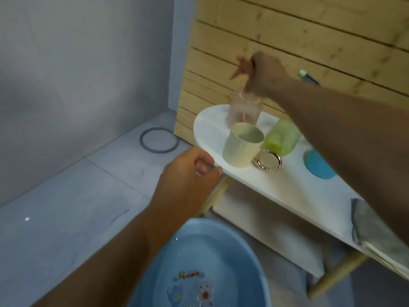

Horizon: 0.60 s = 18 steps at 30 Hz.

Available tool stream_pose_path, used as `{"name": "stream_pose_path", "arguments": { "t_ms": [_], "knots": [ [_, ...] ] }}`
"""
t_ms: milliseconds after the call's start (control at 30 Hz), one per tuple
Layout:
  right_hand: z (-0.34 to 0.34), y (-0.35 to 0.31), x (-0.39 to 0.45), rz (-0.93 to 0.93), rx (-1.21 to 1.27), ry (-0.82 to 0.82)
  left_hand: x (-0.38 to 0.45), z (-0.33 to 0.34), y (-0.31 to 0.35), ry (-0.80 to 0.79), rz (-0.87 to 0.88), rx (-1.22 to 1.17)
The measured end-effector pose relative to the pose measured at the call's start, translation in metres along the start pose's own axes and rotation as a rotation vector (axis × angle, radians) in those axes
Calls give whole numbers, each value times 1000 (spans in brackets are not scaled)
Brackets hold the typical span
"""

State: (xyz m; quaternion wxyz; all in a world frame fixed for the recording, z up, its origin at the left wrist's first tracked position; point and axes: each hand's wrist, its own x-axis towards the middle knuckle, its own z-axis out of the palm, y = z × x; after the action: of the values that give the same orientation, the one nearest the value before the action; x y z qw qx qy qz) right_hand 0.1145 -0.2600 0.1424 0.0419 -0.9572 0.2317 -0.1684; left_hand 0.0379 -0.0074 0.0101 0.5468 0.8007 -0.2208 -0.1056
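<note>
My right hand (263, 73) is raised over the far end of a white table (276, 187) and pinches the top of a clear pinkish jar (243, 109); some fingers stick out to the left, and hand and jar are blurred. The jar's base is hidden behind a cream cup (242, 147) that stands in front of it. My left hand (190, 173) hovers by the table's near left edge with fingers loosely curled and nothing in them.
A green jar (283, 138) lies on its side beside a gold-rimmed lid (268, 161). A blue round item (318, 167) and a grey cloth (371, 224) lie further right. A blue basin (210, 262) sits on the floor below. A grey ring (159, 140) lies near the wooden slat wall (309, 36).
</note>
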Motion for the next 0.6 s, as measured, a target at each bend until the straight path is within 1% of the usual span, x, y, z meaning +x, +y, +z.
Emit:
{"name": "stream_pose_path", "arguments": {
  "t_ms": [133, 233, 333, 400, 467, 533, 600],
  "knots": [
    [-47, -15, -27, -57, 93, 131, -5, -8, 4, -49, 11, 10],
    [-79, -29, -66, -150, 199, 112, -13, -15, 11, -65, 24, 24],
    [-104, -42, -107, -122, 251, 115, -25, -22, 19, -78, 5, -20],
    [-120, -47, -134, -122, 375, 115, -38, -27, 22, -89, 2, -52],
    [-130, -49, -158, -52, 537, 61, -52, -31, 21, -117, -12, -111],
    [-130, -46, -186, 41, 658, -34, -66, -35, 22, -152, -8, -140],
    [-123, -45, -212, 90, 753, -103, -77, -38, 20, -189, 24, -97]
  ]
}}
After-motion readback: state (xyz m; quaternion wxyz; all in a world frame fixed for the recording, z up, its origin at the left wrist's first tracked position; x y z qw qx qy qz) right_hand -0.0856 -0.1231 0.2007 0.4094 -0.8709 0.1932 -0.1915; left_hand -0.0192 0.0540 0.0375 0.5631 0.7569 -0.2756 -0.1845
